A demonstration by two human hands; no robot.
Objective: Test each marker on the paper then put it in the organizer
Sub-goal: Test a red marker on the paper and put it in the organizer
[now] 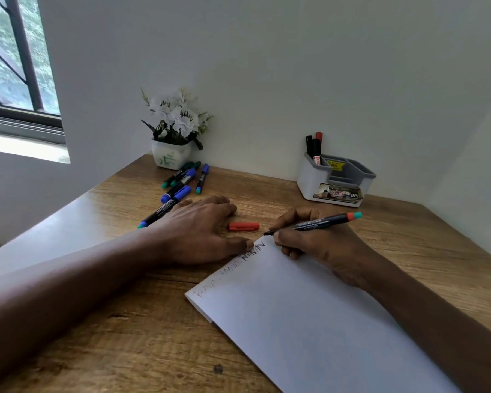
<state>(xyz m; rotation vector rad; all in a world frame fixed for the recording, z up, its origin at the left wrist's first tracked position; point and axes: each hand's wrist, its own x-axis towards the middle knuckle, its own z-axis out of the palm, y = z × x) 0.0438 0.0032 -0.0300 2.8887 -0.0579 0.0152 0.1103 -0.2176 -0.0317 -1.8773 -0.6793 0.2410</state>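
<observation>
My right hand (318, 245) grips an uncapped black marker (321, 222) with a red and teal end, its tip at the far corner of the white paper (309, 316). Scribbled test lines run along the paper's left edge. My left hand (199, 231) lies flat, its thumb pressing that edge. The marker's red cap (243, 226) lies on the desk between my hands. Several capped blue and green markers (182, 180) lie at the back left. The grey and white organizer (338, 180) stands at the back right with a black and a red marker (314, 147) upright in it.
A white pot of white flowers (173, 131) stands against the wall behind the loose markers. The wooden desk (125, 321) meets walls at the back and right. A window is at the upper left.
</observation>
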